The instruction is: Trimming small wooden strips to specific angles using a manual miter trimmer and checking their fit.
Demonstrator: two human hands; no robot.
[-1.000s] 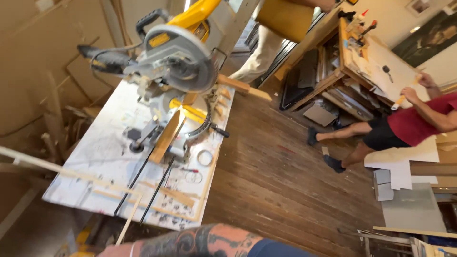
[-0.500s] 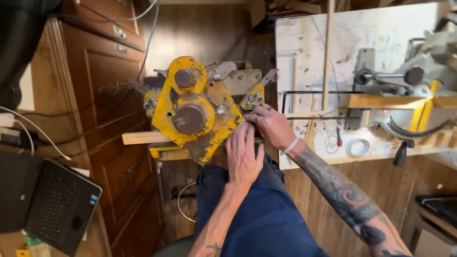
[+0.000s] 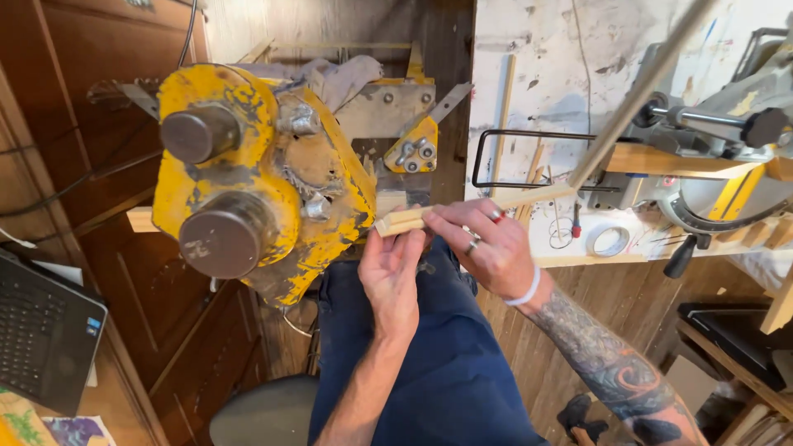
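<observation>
I see right hand (image 3: 487, 248) pinching thin wood stick (image 3: 462, 208) near its end, fingers closed on it. Left hand (image 3: 392, 277) sits under stick end, fingers curled up, touching it; can't tell if it grips. Stick end is just beside big yellow machine (image 3: 264, 182), almost touching its edge. Little room there. White bench (image 3: 545, 74) close on right, tape roll (image 3: 610, 241) near its edge. More open room over blue lap (image 3: 429, 363). Laptop (image 3: 41, 330) far left.
</observation>
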